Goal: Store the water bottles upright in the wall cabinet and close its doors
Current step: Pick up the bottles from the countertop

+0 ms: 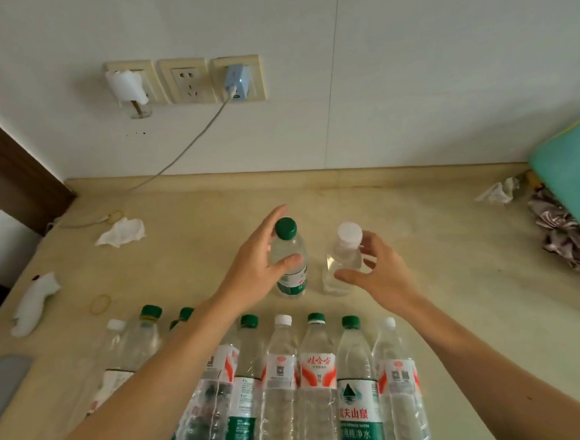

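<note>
standing upright — clear green-capped bottle (289, 261) in left hand (254, 274) grip, white-capped bottle (343, 260) beside loosely spread right hand (378, 272)

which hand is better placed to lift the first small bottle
Left. The left hand already wraps the green-capped bottle, thumb across its front. The right hand is open beside the white-capped bottle, its grip not yet closed.
</note>
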Motion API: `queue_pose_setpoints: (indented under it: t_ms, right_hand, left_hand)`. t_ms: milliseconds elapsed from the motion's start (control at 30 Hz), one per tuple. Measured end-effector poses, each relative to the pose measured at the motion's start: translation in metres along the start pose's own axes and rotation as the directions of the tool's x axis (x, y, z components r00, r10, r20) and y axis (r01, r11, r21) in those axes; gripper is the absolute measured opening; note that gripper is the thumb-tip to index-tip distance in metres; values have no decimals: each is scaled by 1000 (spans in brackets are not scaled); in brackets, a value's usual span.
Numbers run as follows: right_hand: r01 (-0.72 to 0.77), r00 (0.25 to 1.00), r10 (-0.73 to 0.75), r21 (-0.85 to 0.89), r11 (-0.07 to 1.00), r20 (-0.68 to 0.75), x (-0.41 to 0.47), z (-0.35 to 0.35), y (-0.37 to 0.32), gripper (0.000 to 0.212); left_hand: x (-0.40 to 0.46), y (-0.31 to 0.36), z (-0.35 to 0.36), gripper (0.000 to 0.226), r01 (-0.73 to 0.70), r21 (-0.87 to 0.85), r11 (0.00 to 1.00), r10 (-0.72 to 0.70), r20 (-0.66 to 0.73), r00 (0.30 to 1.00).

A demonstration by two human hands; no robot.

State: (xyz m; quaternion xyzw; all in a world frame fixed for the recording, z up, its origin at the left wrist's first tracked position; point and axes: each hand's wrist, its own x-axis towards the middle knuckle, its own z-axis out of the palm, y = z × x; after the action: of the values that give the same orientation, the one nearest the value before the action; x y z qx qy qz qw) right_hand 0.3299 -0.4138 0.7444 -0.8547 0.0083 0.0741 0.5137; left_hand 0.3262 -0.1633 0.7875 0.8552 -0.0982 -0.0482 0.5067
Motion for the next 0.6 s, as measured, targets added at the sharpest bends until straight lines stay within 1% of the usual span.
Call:
queue_pose_setpoints:
  t_ms: [67,100,167,233,300,367,467,600]
  right_hand:
    - [-49,997,48,8,999,55,1,4,12,91]
    - [-63,995,61,17,998,76,3,7,17,93]
    - [-79,992,73,46,996,106,7,11,24,91]
    - [-92,989,82,72,993,125,13,13,29,85]
    - [-99,986,85,98,990,142,15,14,32,77]
    - [-101,986,83,122,987,145,16,14,33,73]
    - [-97,990,81,144,985,112,14,17,30,68]
    - [-120,993,116,201,972,29,3,17,20,64]
  left_hand:
    - [-4,-7,12,106,124,-44,991,-123,16,992]
    - [-5,-11,19,110,159,-52,986,-159,-6,987]
    - [-5,-18,35,100,211,-59,976,-216,-104,971]
    - [-4,-22,48,91,260,-62,964,-267,-194,944]
    - [-4,-29,58,88,281,-96,955,-296,-245,923]
    - [-6,-34,64,83,282,-145,948,-312,-268,912]
    - [-9,-39,69,73,274,-209,939,-328,-299,896]
    - [-12,-40,65,67,275,-206,939,-327,-285,901]
